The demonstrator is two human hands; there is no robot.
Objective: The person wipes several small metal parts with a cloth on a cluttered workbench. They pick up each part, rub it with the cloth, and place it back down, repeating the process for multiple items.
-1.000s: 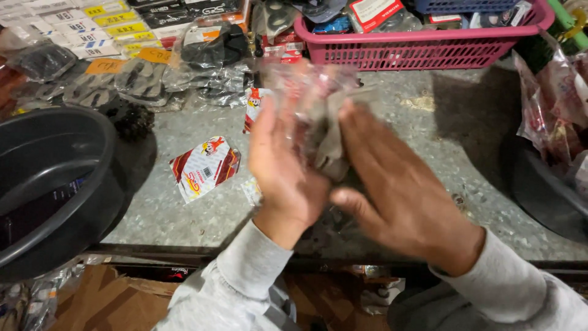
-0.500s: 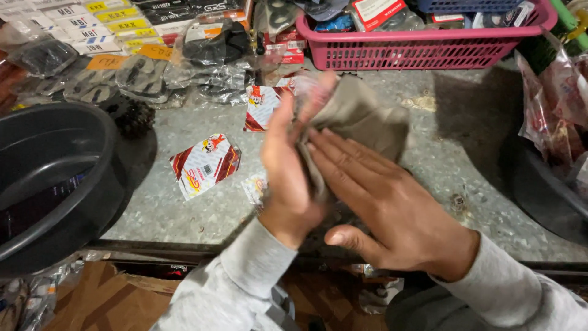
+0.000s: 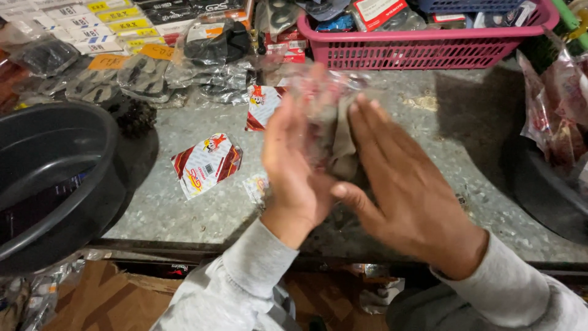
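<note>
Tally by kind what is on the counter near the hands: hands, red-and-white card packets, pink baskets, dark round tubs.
Hands: 2, left hand and right hand, pressing a clear bag
Red-and-white card packets: 2
Pink basket: 1
Dark tub: 1
Total: 6

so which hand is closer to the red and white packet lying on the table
Left. The left hand is just right of the red and white packet; the right hand is farther right, beyond it.

A grey speckled metal bench [image 3: 184, 214] fills the middle of the frame, its dark front edge running along the lower part. A large black tub [image 3: 49, 178] sits at the left. A pink plastic basket [image 3: 429, 49] stands at the upper right. Packets in clear wrap [image 3: 141, 73] crowd the upper left. Brown cardboard [image 3: 110, 300] lies below the bench edge.
</note>
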